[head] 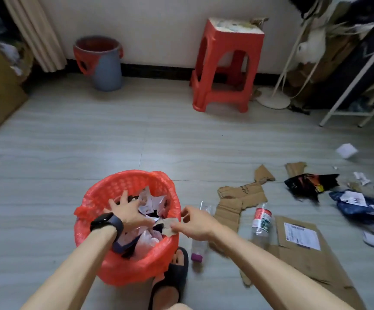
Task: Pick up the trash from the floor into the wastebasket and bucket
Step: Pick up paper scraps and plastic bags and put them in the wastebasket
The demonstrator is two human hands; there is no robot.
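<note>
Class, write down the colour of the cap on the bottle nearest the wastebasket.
The cap is purple; the head view shows it.

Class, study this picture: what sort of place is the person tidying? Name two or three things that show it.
Probably a room in a home: a beige curtain hangs at the left, a red plastic stool stands against the wall, and the person wears a black slipper.

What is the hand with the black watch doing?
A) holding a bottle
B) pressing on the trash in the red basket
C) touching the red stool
B: the left hand, fingers spread, presses on the papers in the wastebasket, while the right hand pinches a cardboard scrap.
</note>
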